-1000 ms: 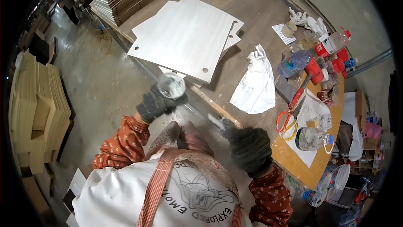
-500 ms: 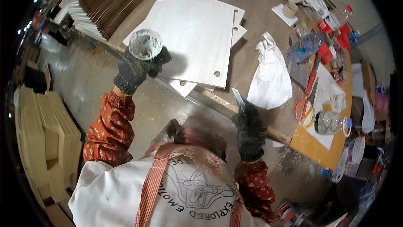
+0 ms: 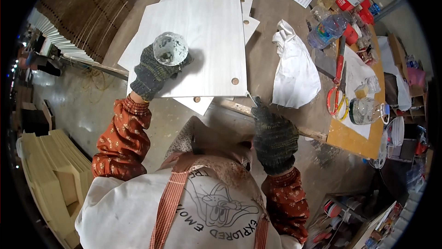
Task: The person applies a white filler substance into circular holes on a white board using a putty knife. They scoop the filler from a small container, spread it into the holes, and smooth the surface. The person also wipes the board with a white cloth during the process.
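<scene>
My left hand (image 3: 154, 71), in a dark knitted glove, is wrapped round a small see-through cup (image 3: 171, 48) smeared inside with pale grey-green paste. It hovers over the left part of a white panel (image 3: 207, 41) with a round hole near its near right corner. At that corner is my right hand (image 3: 275, 138), gloved alike and closed on a thin, narrow scraper (image 3: 251, 96). Only the scraper's light tip shows, touching or very near the panel's corner; the glove hides the rest. More white panels (image 3: 199, 105) lie askew beneath the top one.
A crumpled white cloth (image 3: 294, 69) lies right of the panels. Further right are red-handled scissors (image 3: 332, 100), a plastic bottle (image 3: 328, 30) and a clear jug (image 3: 366, 111) on an orange-brown board (image 3: 354, 146). Stacked panels (image 3: 69, 46) stand at the far left of the table (image 3: 264, 0).
My right hand has moved up and turned, bringing the scraper to the panel's near right corner. The cup in my left hand has shifted slightly right. The whole view has shifted a little.
</scene>
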A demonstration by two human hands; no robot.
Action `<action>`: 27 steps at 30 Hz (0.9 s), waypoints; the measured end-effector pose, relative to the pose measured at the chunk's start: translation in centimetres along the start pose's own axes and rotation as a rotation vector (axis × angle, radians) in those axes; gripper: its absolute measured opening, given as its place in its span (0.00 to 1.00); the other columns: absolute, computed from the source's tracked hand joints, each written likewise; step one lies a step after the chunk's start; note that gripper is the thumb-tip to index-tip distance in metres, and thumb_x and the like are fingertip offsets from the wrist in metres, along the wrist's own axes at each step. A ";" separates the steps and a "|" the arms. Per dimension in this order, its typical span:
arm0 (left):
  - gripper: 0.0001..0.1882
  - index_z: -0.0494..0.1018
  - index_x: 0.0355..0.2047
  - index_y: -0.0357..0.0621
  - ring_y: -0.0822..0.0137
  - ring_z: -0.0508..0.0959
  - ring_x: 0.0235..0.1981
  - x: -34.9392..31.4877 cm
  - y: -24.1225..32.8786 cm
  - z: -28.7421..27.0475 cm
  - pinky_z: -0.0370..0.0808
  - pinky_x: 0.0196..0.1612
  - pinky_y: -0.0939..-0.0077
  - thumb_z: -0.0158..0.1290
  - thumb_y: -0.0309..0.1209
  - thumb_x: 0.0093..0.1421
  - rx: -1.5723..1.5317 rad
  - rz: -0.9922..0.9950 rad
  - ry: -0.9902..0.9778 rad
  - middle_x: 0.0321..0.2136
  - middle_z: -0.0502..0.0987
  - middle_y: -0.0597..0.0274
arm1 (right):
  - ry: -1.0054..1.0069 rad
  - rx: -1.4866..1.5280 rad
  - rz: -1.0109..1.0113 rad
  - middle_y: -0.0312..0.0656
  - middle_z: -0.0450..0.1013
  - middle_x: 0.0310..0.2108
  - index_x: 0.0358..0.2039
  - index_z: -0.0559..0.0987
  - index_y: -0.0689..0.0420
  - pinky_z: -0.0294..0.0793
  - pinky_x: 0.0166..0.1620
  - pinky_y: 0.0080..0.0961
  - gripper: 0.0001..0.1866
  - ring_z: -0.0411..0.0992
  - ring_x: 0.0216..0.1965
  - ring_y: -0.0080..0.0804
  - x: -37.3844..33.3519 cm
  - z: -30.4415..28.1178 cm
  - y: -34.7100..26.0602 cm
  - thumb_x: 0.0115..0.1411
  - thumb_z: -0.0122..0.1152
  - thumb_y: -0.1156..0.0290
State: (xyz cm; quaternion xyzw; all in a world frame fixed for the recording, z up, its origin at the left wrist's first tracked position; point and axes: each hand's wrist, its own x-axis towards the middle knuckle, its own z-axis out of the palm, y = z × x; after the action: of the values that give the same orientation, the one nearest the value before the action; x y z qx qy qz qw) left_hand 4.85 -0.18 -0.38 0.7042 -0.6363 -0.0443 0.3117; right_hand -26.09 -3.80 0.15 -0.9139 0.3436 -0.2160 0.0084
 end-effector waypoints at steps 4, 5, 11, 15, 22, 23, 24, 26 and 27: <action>0.21 0.73 0.42 0.49 0.65 0.75 0.38 -0.5 -0.3 0.3 0.72 0.42 0.73 0.55 0.46 0.51 -0.066 -0.117 -0.010 0.36 0.76 0.63 | -0.071 0.034 0.062 0.45 0.70 0.24 0.46 0.73 0.55 0.68 0.28 0.31 0.19 0.69 0.24 0.40 -1.1 0.2 -0.1 0.50 0.51 0.75; 0.21 0.73 0.42 0.49 0.65 0.75 0.38 -0.4 0.0 0.3 0.72 0.42 0.73 0.55 0.46 0.51 -0.068 -0.137 -0.011 0.36 0.76 0.62 | -0.089 0.038 0.074 0.45 0.71 0.25 0.45 0.73 0.55 0.69 0.30 0.31 0.19 0.69 0.25 0.40 -1.3 0.1 0.1 0.50 0.51 0.76; 0.20 0.73 0.41 0.47 0.64 0.75 0.38 -0.6 -1.5 0.8 0.72 0.41 0.72 0.54 0.45 0.52 -0.139 -0.112 0.007 0.36 0.76 0.61 | -0.114 0.332 0.194 0.47 0.73 0.29 0.42 0.74 0.59 0.71 0.33 0.30 0.17 0.72 0.28 0.40 -1.4 -0.9 1.0 0.50 0.52 0.76; 0.20 0.73 0.41 0.47 0.63 0.75 0.37 -0.7 -2.3 1.0 0.72 0.41 0.71 0.55 0.45 0.52 -0.201 -0.108 0.017 0.35 0.76 0.61 | -0.144 0.566 0.394 0.47 0.74 0.29 0.40 0.75 0.61 0.71 0.31 0.27 0.13 0.72 0.26 0.35 -2.3 -0.2 2.1 0.53 0.53 0.74; 0.18 0.73 0.41 0.45 0.66 0.76 0.37 -0.4 -0.4 0.2 0.73 0.41 0.73 0.55 0.39 0.52 0.011 -0.222 -0.048 0.36 0.77 0.61 | -0.220 0.788 0.358 0.42 0.71 0.20 0.42 0.73 0.61 0.70 0.23 0.23 0.13 0.70 0.18 0.28 -1.6 0.5 2.0 0.54 0.53 0.75; 0.17 0.73 0.41 0.44 0.67 0.76 0.37 -0.4 -0.5 0.2 0.73 0.41 0.74 0.56 0.38 0.52 -0.061 -0.223 -0.049 0.36 0.77 0.61 | -0.245 0.729 0.321 0.42 0.70 0.19 0.42 0.73 0.61 0.69 0.22 0.23 0.13 0.70 0.18 0.28 -1.4 0.5 2.1 0.54 0.53 0.76; 0.17 0.73 0.41 0.44 0.67 0.76 0.38 -0.4 -0.5 0.2 0.73 0.41 0.74 0.56 0.37 0.53 -0.134 -0.223 -0.050 0.36 0.77 0.61 | -0.122 0.671 0.230 0.42 0.70 0.19 0.42 0.73 0.61 0.69 0.22 0.22 0.14 0.69 0.17 0.29 -1.7 1.1 2.2 0.54 0.53 0.76; 0.16 0.73 0.41 0.43 0.68 0.76 0.38 -0.4 -0.7 0.2 0.73 0.42 0.74 0.55 0.35 0.53 -0.226 -0.235 -0.052 0.36 0.77 0.61 | 0.039 0.578 0.128 0.41 0.70 0.18 0.42 0.73 0.61 0.69 0.22 0.22 0.13 0.69 0.17 0.30 -2.1 2.4 2.1 0.54 0.53 0.76; 0.16 0.73 0.41 0.42 0.68 0.76 0.38 -0.4 -0.9 0.3 0.73 0.42 0.74 0.55 0.35 0.53 -0.246 -0.245 -0.055 0.36 0.77 0.62 | 0.077 0.543 0.120 0.42 0.70 0.18 0.42 0.73 0.61 0.70 0.23 0.23 0.13 0.69 0.18 0.31 -2.2 2.6 1.9 0.54 0.53 0.76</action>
State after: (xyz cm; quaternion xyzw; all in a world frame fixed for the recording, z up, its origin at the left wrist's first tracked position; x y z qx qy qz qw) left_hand 5.43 0.11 -1.24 0.7316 -0.5437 -0.1788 0.3703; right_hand -27.74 -4.18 -3.38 -0.8473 0.3268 -0.3338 0.2527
